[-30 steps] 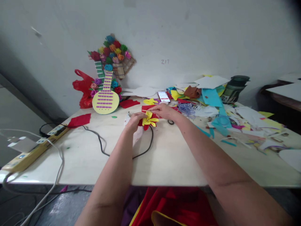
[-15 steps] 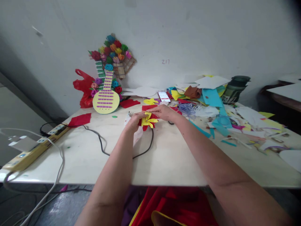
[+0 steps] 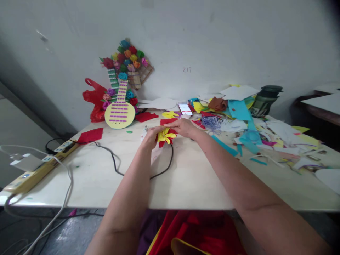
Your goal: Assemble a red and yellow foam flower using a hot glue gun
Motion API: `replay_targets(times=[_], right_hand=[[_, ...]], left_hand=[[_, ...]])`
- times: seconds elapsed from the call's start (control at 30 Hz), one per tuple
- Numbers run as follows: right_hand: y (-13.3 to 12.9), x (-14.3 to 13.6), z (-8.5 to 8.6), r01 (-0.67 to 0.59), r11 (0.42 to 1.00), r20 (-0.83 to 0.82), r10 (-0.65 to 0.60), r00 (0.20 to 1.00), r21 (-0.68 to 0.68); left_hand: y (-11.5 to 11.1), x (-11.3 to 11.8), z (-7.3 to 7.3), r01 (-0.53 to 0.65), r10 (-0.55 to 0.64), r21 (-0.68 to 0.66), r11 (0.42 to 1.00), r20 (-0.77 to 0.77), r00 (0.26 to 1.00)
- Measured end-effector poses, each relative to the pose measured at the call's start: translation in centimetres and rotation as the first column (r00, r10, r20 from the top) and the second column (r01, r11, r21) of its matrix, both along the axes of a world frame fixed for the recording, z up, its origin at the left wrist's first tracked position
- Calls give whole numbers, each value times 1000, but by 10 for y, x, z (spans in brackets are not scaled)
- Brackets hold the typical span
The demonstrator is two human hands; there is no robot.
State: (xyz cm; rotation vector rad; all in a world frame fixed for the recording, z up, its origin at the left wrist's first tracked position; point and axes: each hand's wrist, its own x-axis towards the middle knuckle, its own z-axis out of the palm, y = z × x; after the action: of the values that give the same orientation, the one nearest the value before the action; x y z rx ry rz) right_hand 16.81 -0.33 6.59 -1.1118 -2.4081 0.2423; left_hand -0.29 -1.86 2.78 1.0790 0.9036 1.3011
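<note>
Between my hands is a paper flower [image 3: 166,135] with yellow petals on top and red ones beneath. My left hand [image 3: 153,134] grips its left side, fingers closed around the edge. My right hand [image 3: 183,126] reaches over from the right, its fingertips at the flower's far upper edge and pressed together there. A flat red piece [image 3: 170,121] lies just behind the flower. Part of a whitish, dotted item shows beside my left hand; its kind is unclear. The undersides of my fingers are hidden.
A yellow guitar-shaped craft [image 3: 120,115] with colourful flowers leans at the back left. A power strip [image 3: 42,166] and a black cable [image 3: 114,159] lie left. A phone [image 3: 185,109], heaped paper scraps [image 3: 239,109] and a dark bottle [image 3: 266,101] occupy the back and right.
The flower has shifted slightly left and turned a little, so its yellow petals point differently. My right hand has moved a little left with it; my left hand stays nearly in place.
</note>
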Motion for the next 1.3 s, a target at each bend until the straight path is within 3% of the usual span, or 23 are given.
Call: replay_targets(times=[0.43,0.77,1.07,1.3], right_hand=[[-2,-4,2,77,996,-66,-74,995,43],[-1,-8,0,153,980,-13,-152,988,126],[-7,-9,7,167,981,82,-176,981,101],[-9,-8,7,142,976,47,-152,987,166]], left_hand=[[0,6,-1,-26,26,39,999,7,1000],[0,8,-3,-36,37,72,997,-7,999],[5,6,-9,-14,17,102,995,-29,999],[1,8,-3,-33,35,63,997,-45,998]])
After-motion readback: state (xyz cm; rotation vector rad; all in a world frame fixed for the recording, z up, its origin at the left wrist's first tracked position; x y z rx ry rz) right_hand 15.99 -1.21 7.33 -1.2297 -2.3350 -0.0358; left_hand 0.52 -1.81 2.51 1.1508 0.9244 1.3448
